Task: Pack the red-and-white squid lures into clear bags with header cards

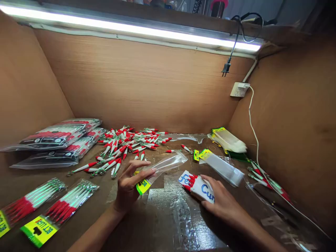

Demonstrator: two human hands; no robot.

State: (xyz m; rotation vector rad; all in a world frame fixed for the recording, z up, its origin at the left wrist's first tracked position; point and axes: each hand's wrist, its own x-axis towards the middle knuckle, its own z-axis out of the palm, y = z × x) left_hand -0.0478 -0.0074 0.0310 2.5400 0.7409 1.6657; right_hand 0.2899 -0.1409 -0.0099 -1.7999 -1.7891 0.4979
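My left hand (130, 183) pinches a clear plastic sleeve (162, 166) by its yellow-green header card, lifted a little over the brown table (157, 224). My right hand (219, 201) lies closed over a small white card with blue lettering (203, 189) that wraps a bundle of red-tipped lures, their red ends sticking out to the left. Behind my hands lies a heap of loose red-and-white lures (126, 145).
Two filled packs with yellow-green headers (52, 210) lie at the front left, stacked large bags of lures (57, 140) behind them. Empty sleeves (223, 166) and a pile of more (228, 140) sit to the right. A white cable (253, 129) hangs from a wall socket (239, 89).
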